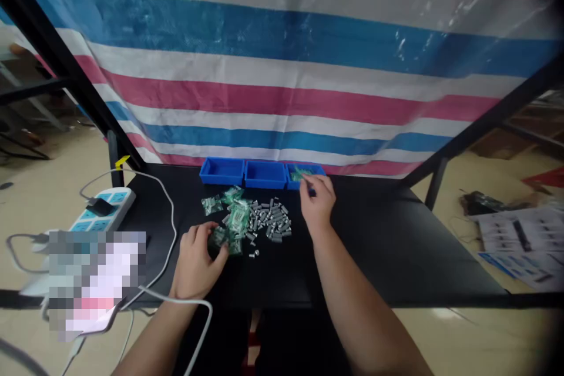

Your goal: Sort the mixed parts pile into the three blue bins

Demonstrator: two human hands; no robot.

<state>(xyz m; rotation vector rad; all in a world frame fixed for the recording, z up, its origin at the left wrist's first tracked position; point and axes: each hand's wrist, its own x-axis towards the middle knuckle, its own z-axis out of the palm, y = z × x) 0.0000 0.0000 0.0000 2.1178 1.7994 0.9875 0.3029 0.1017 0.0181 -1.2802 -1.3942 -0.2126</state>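
My left hand [197, 258] is at the near left of a pile of small clear-and-green plastic packets [239, 215], its thumb and fingers curled around a packet [219, 237] at the edge. Its contents are too small to make out. My right hand [319, 198] reaches over the front edge of the right blue bin [305, 185]. Its thumb and forefinger come together at a green plastic packet [298, 174] in that bin; the other fingers are bent. Between my hands, a heap of small grey metal screws or anchors [271, 218] touches the packets.
Two more blue bins, the left one [222, 179] and the middle one [265, 183], stand in the row. A power strip [99, 211], white cable [173, 211] and partly blurred phone [103, 282] lie left on the black table [379, 247]. A striped sheet [282, 97] hangs behind.
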